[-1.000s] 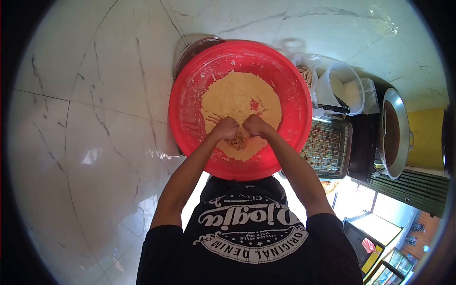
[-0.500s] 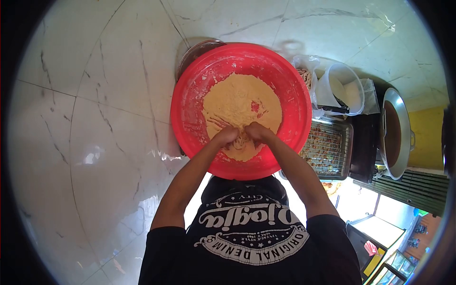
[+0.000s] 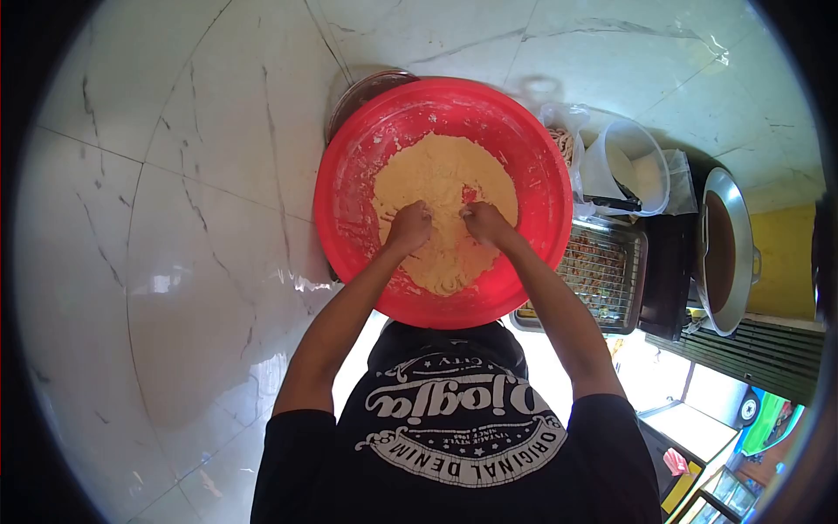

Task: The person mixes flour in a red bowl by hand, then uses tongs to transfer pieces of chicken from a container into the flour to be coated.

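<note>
A wide red plastic basin (image 3: 349,253) holds a bed of pale yellow flour (image 3: 445,166), with red bottom showing through in small patches. My left hand (image 3: 410,227) is curled closed above the left part of the flour. Across from it, my right hand (image 3: 487,224) is also closed, beside a bare red patch. The two hands are apart, knuckles up. Pale flour shows at the fingertips of both; the palms are hidden. Finger-drawn marks and a small swirl lie in the flour near the basin's front.
Right of the basin stand a clear plastic tub (image 3: 646,166) with pale contents, a wire-rack tray (image 3: 598,271) and a large metal pan (image 3: 742,253) of brown liquid. A metal rim (image 3: 353,100) shows behind the basin. Marbled tiles (image 3: 175,262) spread left.
Both hands have moved up and away from the basin's front, and farther apart from each other. A swirl mark shows where they were.
</note>
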Motion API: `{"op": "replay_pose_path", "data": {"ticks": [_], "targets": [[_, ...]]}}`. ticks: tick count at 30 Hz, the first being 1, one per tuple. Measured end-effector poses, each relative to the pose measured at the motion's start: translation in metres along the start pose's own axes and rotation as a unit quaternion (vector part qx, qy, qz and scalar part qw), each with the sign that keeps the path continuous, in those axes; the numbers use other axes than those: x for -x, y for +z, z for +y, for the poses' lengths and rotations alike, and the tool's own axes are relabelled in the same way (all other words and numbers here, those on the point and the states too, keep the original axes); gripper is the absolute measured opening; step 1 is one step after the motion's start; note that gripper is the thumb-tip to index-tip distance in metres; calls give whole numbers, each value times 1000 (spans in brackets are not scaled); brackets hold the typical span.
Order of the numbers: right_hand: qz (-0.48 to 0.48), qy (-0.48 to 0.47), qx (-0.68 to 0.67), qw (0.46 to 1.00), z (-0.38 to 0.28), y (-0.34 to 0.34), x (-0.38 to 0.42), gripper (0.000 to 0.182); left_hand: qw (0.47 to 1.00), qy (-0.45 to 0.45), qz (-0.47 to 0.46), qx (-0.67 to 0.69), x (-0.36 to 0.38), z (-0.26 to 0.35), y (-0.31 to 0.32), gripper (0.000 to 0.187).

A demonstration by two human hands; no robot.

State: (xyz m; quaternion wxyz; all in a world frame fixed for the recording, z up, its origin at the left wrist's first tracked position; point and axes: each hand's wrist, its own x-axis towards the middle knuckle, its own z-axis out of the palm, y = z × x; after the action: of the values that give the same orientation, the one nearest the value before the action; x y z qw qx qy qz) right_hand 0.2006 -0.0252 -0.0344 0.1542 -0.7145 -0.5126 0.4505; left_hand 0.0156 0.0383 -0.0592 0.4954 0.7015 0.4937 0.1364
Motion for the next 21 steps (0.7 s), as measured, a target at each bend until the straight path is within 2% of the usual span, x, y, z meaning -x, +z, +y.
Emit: {"op": "replay_pose_path", "data": {"ticks": [1,2,3,4,6,7,9,10,12,13,15,16,18,19,21], "targets": [[0,0,0,1000,5,11,-5,38,997,41,-13,-65,-4,-11,8,28],[17,-43,50,998,9,21,-11,35,988,83,-25,-130,-12,-21,14,27],[31,-86,100,991,4,27,-11,33,988,84,-24,-129,-10,-19,17,27],[30,-85,100,991,1,33,-10,33,983,66,-95,-140,-4,-18,23,26],[-84,48,135,986,-9,38,-4,33,962,40,-207,-174,1,-18,26,27],[-87,48,134,986,-18,31,6,33,962,38,-208,-174,6,-17,24,27],[-157,7,180,971,-34,9,24,33,937,98,-295,-160,13,-11,14,28],[-158,8,178,971,-36,-2,30,33,937,96,-297,-160,19,1,3,28],[-208,104,-37,972,-35,-22,33,36,948,-54,-312,15,27,25,-20,36],[-208,103,-38,972,-34,-25,30,36,948,-53,-312,13,24,22,-24,36],[-144,211,21,967,-30,-27,25,35,953,-102,-257,-122,16,12,-23,37],[-141,210,21,967,-25,-21,21,35,954,-99,-255,-123,12,3,-15,37],[-123,229,26,965,-17,3,17,34,943,-209,-237,-104,13,-14,8,40],[-122,228,26,966,-19,10,16,34,944,-207,-236,-104,13,-16,17,40],[-186,163,-107,963,-21,20,17,39,931,-255,-238,107,17,-12,29,39]]}}
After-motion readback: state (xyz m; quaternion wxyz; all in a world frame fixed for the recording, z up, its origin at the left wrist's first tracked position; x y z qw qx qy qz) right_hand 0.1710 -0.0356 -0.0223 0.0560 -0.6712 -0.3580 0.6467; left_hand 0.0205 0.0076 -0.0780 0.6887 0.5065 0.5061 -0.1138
